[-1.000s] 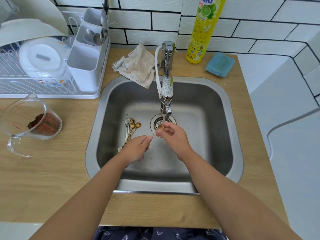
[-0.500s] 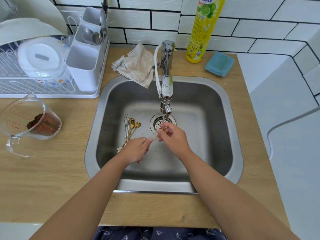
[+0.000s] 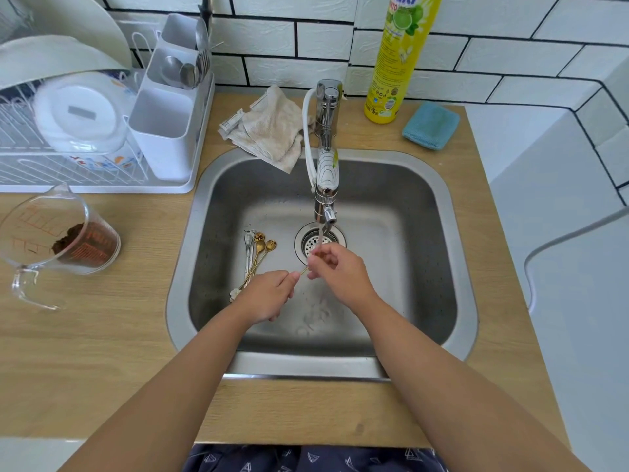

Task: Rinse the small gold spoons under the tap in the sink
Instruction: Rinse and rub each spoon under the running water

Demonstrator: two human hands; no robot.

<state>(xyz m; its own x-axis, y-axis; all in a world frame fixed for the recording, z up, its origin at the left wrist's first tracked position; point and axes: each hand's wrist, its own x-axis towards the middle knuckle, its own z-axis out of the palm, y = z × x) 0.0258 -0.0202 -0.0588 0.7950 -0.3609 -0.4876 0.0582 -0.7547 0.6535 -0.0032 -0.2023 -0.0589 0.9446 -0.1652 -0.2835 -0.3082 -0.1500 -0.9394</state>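
Steel sink [image 3: 439, 233] set in the wooden table [image 3: 85, 335], and one gold spoon [image 3: 304, 270] sits under the tap [image 3: 326, 185] stream, left hand [image 3: 272, 294] pinching its handle, right hand [image 3: 340, 270] gripping its bowl, spare spoons [image 3: 258, 253] lying just left.

Home kitchen, steel sink [image 3: 456, 233], dish rack [image 3: 68, 165], tiled wall [image 3: 510, 56], dish soap [image 3: 396, 59]

The square brushed stainless-steel sink [image 3: 190, 253] has a dull satin sheen, wet near its drain. The chrome tap [image 3: 327, 107] is mirror-glossy. The thin gold metal spoons [image 3: 263, 248] gleam. The pale wood-grain counter [image 3: 85, 335] looks matt and smooth. The beige cloth [image 3: 269, 131] is nubbly; the yellow plastic bottle [image 3: 396, 59] is glossy.
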